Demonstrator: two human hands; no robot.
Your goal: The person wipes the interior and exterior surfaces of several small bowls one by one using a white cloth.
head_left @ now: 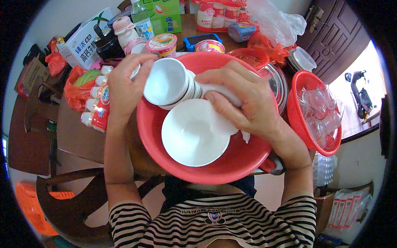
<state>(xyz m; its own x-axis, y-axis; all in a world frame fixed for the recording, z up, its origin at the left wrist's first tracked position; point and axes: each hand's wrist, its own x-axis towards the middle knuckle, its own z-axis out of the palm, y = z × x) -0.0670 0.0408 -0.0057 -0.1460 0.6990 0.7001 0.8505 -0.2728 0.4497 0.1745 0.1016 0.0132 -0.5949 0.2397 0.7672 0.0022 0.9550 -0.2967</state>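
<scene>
The person's right hand [244, 97] is clamped on a white cloth [226, 96] over the large white bowl [186, 142] in the red basin [206, 175]. The left hand [126, 82] is beside smaller stacked bowls [166, 81], its grip unclear

The left forearm [117, 153] runs nearly straight from 8 o'clock toward 12. The left hand [125, 80] is at 10 o'clock, fingers [139, 59] and thumb [143, 76] bent toward 1, a gap between them. The right forearm [292, 144] slants from 4 o'clock toward 11; the right hand [248, 93], at 2 o'clock, curls in a grip, its thumb toward 10.
</scene>
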